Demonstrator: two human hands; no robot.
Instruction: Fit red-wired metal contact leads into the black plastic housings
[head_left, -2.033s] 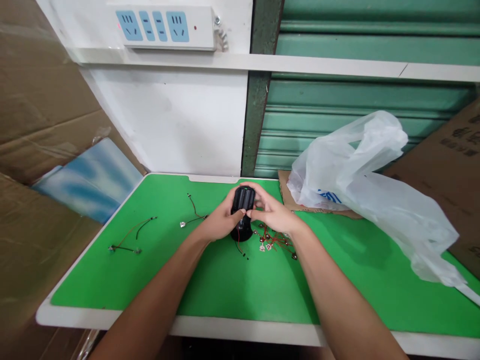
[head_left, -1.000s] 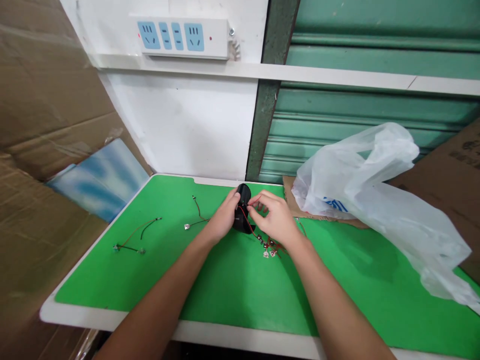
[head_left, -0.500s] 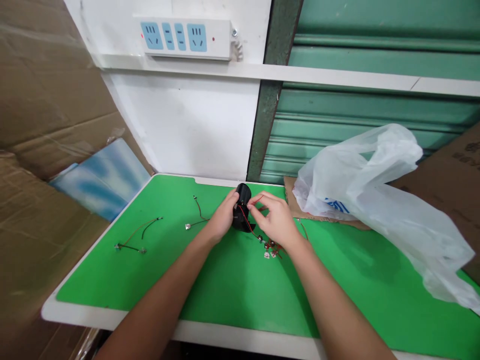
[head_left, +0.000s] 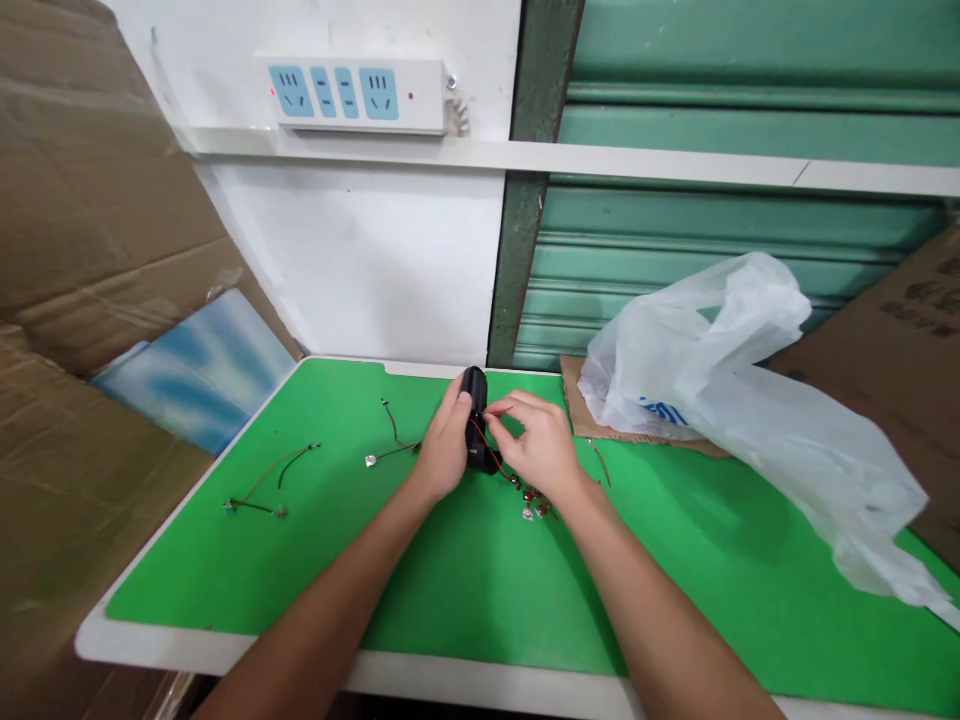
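While the left hand (head_left: 444, 440) grips: its fingers are clamped around the left side of the black plastic casing (head_left: 473, 385), thumb on the near face.
Right hand (head_left: 538, 440): thumb and forefinger pinched together on a thin red wire (head_left: 499, 411), just beside the casing; the other fingers are curled.
Black plastic casing: between both hands, above the middle of the green surface (head_left: 450, 600); whether its base touches down, I cannot tell.
Wire cluster (head_left: 531, 502): red leads with small metal contacts, near the right wrist.
Loose leads: one (head_left: 394, 425) left of the left hand, another (head_left: 264, 488) farther left, a short one (head_left: 602, 462) right of the right hand.
Plastic bag (head_left: 697, 345): white, on a cardboard sheet (head_left: 571, 395) at right.
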